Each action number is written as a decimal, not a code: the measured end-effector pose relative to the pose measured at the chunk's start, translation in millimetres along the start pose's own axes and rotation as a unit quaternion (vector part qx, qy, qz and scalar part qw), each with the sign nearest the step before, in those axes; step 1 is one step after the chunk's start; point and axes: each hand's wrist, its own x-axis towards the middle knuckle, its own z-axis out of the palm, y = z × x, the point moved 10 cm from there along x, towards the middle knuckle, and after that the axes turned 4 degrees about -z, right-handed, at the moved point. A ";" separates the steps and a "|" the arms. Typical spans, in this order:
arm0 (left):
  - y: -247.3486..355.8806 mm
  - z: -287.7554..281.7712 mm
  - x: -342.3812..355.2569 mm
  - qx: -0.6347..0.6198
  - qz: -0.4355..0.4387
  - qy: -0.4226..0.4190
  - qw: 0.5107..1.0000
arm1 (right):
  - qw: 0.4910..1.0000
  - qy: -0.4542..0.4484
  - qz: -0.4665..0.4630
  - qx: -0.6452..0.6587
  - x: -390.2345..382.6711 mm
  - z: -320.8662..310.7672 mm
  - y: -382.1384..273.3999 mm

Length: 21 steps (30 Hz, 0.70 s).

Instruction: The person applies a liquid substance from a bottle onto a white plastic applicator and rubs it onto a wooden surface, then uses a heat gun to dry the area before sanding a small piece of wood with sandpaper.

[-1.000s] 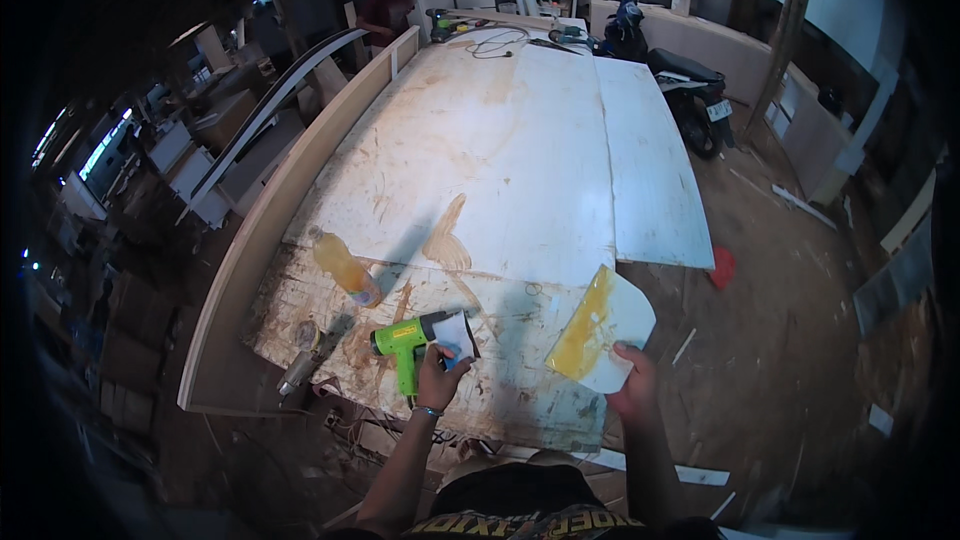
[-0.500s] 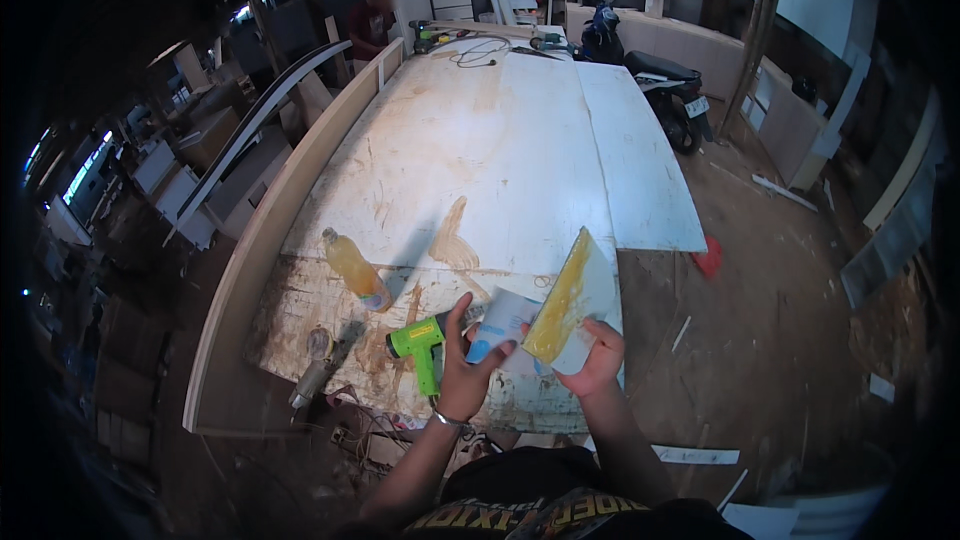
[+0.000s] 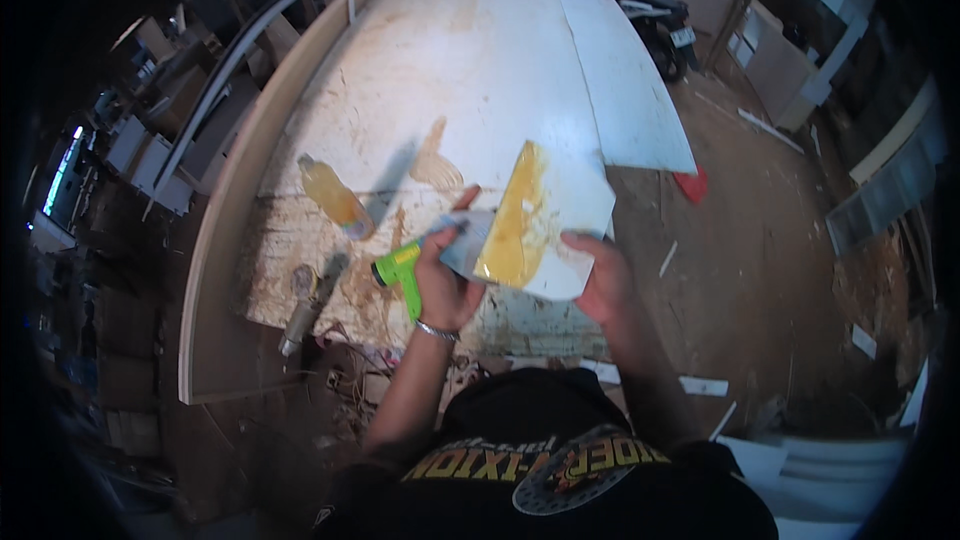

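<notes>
Yellow coating (image 3: pixel 515 225), glossy and uneven, covers the left side of a flat white piece (image 3: pixel 570 210) that a person holds over a stained surface (image 3: pixel 470 70). From where I stand, the white piece sits between the two hands, tilted so its coated face shows. The right hand (image 3: pixel 605 285) grasps its near right edge, thumb on top, fingers hidden beneath. The left hand (image 3: pixel 445 285) appears to grasp a pale blue-and-white sheet (image 3: pixel 470 237), which overlaps the coated edge in view; whether they touch, I cannot tell.

If the coating is wet, as its shine suggests, tipping the white piece leftward could smear it onto the sheet or the left fingers. The one-sided hold could also let the piece swing, landing coated face down. A leftward sweep of the left hand might knock the green heat gun (image 3: pixel 400 268) just beside it, or the bottle of yellow liquid (image 3: pixel 335 200) farther out.

Both forearms reach forward from the body and converge. The left wrist, wearing a bracelet (image 3: pixel 437 331), is turned with the palm facing inward and one finger extended forward; the right hand angles in toward it.
</notes>
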 end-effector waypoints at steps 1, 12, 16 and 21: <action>-0.3 -2.6 1.4 -0.013 -0.009 0.003 1.000 | 0.999 0.008 -0.011 -0.037 0.1 -0.5 -13.0; -16.2 -28.6 -1.5 0.197 -0.128 0.055 0.971 | 0.485 -0.297 -0.312 -0.761 -64.2 146.7 -69.1; 11.4 5.5 -14.8 0.446 -0.101 0.073 0.886 | 0.384 -0.367 -0.332 -0.779 -75.2 155.4 -63.0; 7.9 -8.2 -24.9 0.526 -0.130 0.045 0.839 | 0.305 -0.384 -0.356 -0.795 -76.8 157.0 -57.7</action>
